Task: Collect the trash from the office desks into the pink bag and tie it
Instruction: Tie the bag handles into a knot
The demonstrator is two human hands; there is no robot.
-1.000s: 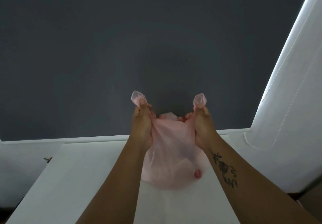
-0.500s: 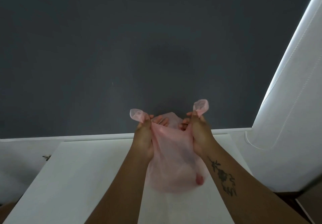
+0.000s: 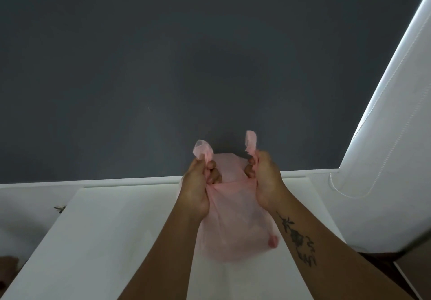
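Note:
The pink bag (image 3: 235, 225), thin and translucent, rests on the white desk (image 3: 98, 241) in front of me. My left hand (image 3: 198, 187) grips its left handle, whose loop sticks up above my fingers. My right hand (image 3: 264, 178) grips the right handle, and that loop also pokes up. The bag's mouth is stretched between both hands. A small pink knot of plastic (image 3: 272, 241) bulges at the bag's lower right corner. What the bag holds is hidden by its folds.
A dark grey wall (image 3: 163, 66) rises just behind the desk's far edge. A white roller blind with a bead cord (image 3: 396, 136) hangs at the right. A small dark fitting (image 3: 59, 208) sits by the desk's left edge.
Both hands have spread slightly apart, which pulls the bag's mouth wider. The handle loops stand a little further from each other.

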